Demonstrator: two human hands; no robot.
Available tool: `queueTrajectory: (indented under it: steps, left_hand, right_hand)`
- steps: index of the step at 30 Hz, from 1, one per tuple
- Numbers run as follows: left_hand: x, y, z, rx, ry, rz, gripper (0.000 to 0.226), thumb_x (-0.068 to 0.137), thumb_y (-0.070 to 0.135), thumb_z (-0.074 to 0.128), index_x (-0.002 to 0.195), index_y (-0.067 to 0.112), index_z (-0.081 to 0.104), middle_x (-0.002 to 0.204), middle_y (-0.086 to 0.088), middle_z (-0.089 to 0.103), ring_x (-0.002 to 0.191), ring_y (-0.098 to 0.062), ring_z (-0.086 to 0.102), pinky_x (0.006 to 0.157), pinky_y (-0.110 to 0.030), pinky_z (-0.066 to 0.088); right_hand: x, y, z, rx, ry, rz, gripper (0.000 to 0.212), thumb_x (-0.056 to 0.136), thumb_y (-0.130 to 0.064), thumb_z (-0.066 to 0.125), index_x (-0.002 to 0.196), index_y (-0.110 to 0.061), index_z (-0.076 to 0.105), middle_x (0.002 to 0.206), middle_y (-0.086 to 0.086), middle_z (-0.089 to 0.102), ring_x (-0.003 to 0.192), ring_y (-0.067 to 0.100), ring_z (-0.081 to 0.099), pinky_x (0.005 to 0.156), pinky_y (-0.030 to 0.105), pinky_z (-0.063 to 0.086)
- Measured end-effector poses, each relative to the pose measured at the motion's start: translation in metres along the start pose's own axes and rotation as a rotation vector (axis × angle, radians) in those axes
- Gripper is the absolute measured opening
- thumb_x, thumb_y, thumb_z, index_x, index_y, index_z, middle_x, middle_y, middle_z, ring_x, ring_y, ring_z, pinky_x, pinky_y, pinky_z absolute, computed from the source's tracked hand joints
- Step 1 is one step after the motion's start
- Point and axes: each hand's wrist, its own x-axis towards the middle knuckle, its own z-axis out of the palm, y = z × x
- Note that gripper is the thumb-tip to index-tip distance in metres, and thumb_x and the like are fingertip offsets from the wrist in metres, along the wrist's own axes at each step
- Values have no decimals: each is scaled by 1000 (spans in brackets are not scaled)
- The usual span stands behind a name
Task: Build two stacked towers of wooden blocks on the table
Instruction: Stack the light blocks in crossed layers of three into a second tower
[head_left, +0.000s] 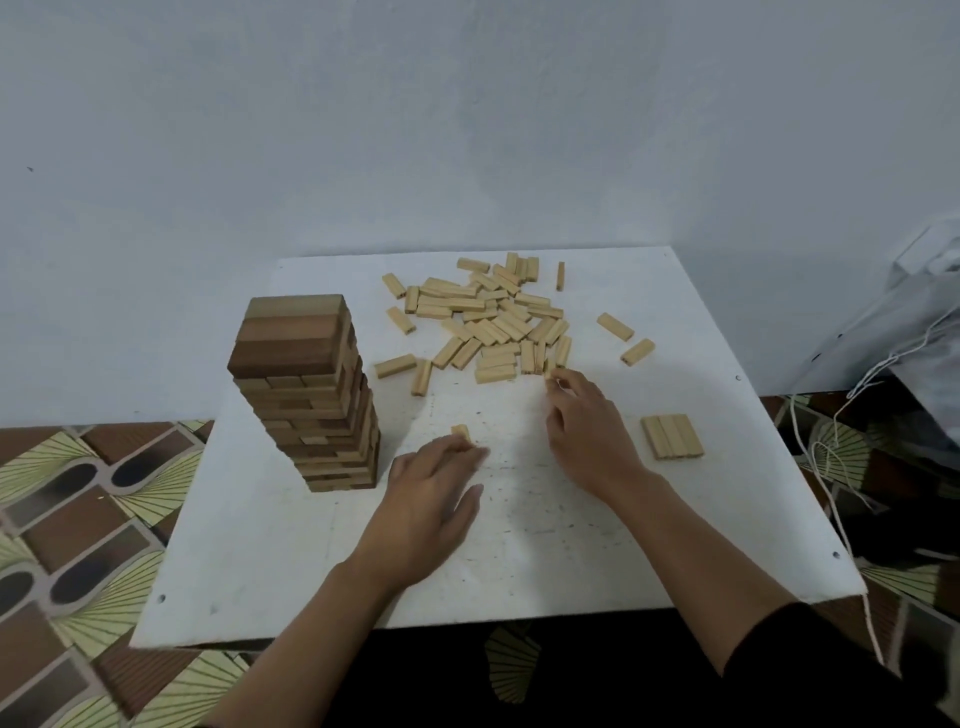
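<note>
Beyond both sets of fingers spreads the white table (727, 519), and we start big: left of the left fingers stands tower 1 (306, 395), tall, dark-topped, looking complete. Past the right fingertips, on the far side, sprawls the loose pile (493, 322) of pale blocks, lying at every angle.

Now the key piece: the 3-block layer (671, 436), 3 pale blocks side by side and touching, lying right of the right fingers and nearer to the person. That reads as the base of tower 2. Its long axes run away from the person, so I'd judge the next course wants its blocks turned across, left to right.

On to the hands. The right hand (587, 436) reaches forward, fingertips curled in a pinch on the pile-edge block (551, 375) at the pile's near rim. The left hand (431, 499) hovers low with its fingers curled round the left-hand block (460, 431), whose end pokes out beyond the fingertips.

Who's closer? The right hand, clearly: the layer is just off its outer side, while the left hand is well apart from it, with the right forearm between. My call: the right hand delivers first, swinging back and rightward, turning its block crosswise.
</note>
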Motion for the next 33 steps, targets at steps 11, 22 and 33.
queueTrajectory:
  steps: [11, 22, 33]
  left_hand:
    - [0, -2, 8, 17, 11, -11, 41, 99, 22, 56, 140, 23, 55, 142, 7, 49, 148, -9, 32, 104, -39, 34]
    - [0, -3, 5, 46, -37, -29, 46, 102, 26, 55, 147, 23, 48, 149, 3, 42, 144, -10, 36, 108, -41, 33]
    - [-1, -7, 6, 36, -48, -49, 53, 104, 31, 52, 154, 24, 39, 162, 9, 33, 148, 0, 27, 112, -36, 30]
  right_hand:
    - [-51, -13, 28, 120, 50, -93, 50, 103, -10, 45, 153, -10, 39, 159, 3, 36, 148, 15, 29, 122, 42, 26]
    - [-69, -32, 37, 400, 100, -155, 42, 97, -1, 58, 138, -7, 60, 140, -2, 53, 126, 3, 52, 109, 16, 41]
    - [-65, -33, 45, 408, 153, -186, 44, 93, 2, 63, 135, -9, 63, 131, 0, 59, 120, 6, 55, 104, 22, 47]
